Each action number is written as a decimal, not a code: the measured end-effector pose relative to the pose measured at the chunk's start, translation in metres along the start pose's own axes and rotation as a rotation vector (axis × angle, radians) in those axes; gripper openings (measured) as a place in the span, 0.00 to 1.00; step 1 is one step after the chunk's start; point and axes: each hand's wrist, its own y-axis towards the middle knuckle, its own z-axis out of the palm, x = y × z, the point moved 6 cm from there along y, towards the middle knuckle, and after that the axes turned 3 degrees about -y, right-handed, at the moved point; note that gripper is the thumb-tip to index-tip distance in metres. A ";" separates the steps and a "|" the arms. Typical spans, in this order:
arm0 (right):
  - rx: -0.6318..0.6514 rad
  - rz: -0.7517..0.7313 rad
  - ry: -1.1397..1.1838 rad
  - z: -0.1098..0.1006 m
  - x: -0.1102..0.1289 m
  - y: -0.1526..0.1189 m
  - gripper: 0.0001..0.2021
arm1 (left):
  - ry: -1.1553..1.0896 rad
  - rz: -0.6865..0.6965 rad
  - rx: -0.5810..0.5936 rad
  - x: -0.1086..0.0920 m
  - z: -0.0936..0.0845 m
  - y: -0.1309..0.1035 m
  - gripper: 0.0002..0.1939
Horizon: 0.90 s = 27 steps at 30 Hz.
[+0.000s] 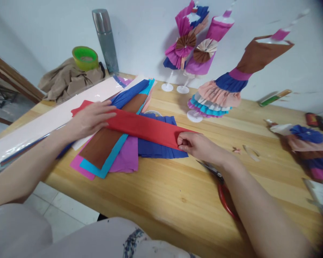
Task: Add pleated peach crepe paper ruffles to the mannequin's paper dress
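A long red paper strip (142, 126) stretches across a pile of folded coloured papers. My left hand (90, 120) lies over the strip's left part, its fingers spread. At the strip's right end, my right hand (192, 144) pinches the red paper. Beneath are a brown strip (99, 145), a cyan strip (104, 166), purple paper (127, 157) and pleated blue paper (161, 148). Scissors with red handles (226, 200) lie partly hidden under my right forearm.
Several small dress forms in crepe paper, one in a brown top (261, 55), stand at the back of the wooden table (156, 193). A flask (107, 46), green tape roll (85, 59) and brown cloth (67, 80) are back left. A green-handled tool (274, 98) lies back right.
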 end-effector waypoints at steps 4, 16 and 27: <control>-0.001 0.000 -0.005 0.000 0.002 -0.001 0.04 | -0.125 0.159 0.236 -0.049 0.043 0.009 0.35; -0.029 0.013 -0.018 -0.001 0.000 -0.002 0.04 | 0.028 -0.013 0.252 -0.035 0.063 -0.028 0.37; -0.087 0.188 -0.238 -0.002 0.021 -0.001 0.18 | 0.085 -0.265 0.092 -0.015 0.061 -0.057 0.32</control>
